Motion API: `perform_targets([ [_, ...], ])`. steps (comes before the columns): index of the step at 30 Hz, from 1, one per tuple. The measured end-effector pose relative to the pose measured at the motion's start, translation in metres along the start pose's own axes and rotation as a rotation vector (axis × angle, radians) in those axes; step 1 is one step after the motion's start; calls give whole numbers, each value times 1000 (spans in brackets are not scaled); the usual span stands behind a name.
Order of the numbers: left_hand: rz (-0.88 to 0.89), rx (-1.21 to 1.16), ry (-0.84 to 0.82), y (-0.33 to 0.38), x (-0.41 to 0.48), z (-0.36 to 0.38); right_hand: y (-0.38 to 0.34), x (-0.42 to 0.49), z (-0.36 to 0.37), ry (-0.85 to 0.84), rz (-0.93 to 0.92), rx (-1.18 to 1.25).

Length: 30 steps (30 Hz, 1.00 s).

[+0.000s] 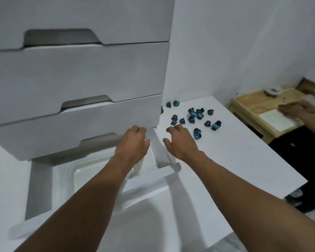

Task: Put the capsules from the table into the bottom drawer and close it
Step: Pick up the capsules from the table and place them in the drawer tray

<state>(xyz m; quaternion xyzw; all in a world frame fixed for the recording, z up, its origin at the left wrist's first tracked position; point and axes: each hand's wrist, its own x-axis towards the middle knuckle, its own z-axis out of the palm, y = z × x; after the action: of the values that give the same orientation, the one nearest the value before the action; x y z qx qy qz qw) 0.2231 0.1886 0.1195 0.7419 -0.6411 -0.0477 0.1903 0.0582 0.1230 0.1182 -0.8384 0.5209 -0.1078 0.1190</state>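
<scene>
1. Bottom drawer (38, 188): smooth matte white board, pulled out from under the drawer unit (80, 73). Its front edge is blurred. Inside lies a clear, glossy plastic tray (84, 171) with rounded corners, partly covered by the left forearm.
2. Drawer unit, above the bottom drawer: three flat white fronts, each with a cut-out grip whose corners are slanted. The top one is cut off by the frame.
3. Tabletop (234, 151), just right of the bottom drawer: a plain white slab with a sharp, straight edge.
4. Capsules (194, 115): small blue, shiny, cone-shaped cups, loosely scattered on the tabletop to the right of and beyond the bottom drawer. Some are upright, some tipped (the exact count is hard to make out where they cluster). One is half hidden behind the unit's corner.
5. Left hand (133, 140), above the bottom drawer's far right corner: its fingers are bent downward and close together. Their tips are hidden, so I cannot tell whether it holds anything.
6. Right hand (180, 140), over the tabletop's edge beside the bottom drawer: its fingers are loosely curled and slightly spread, the thumb apart, with the nearest capsules just beyond the fingertips.
7. Wooden stand (253, 106), far right of the bottom drawer: pale grained timber carrying a white sheet (276, 120). Another person's hand (298, 111) on it is motion-blurred.
</scene>
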Motion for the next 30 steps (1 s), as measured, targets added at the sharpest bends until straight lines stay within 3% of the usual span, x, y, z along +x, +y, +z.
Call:
perform_targets([
  [8, 13, -8, -34, 136, 33, 57, 154, -15, -38, -24, 56, 11],
  [16, -123, -23, -152, 240, 47, 131, 281, -11, -52, -204, 23, 31],
  [30, -346, -81, -176, 205, 143, 211, 305, 125, 0, -283, -168, 157],
])
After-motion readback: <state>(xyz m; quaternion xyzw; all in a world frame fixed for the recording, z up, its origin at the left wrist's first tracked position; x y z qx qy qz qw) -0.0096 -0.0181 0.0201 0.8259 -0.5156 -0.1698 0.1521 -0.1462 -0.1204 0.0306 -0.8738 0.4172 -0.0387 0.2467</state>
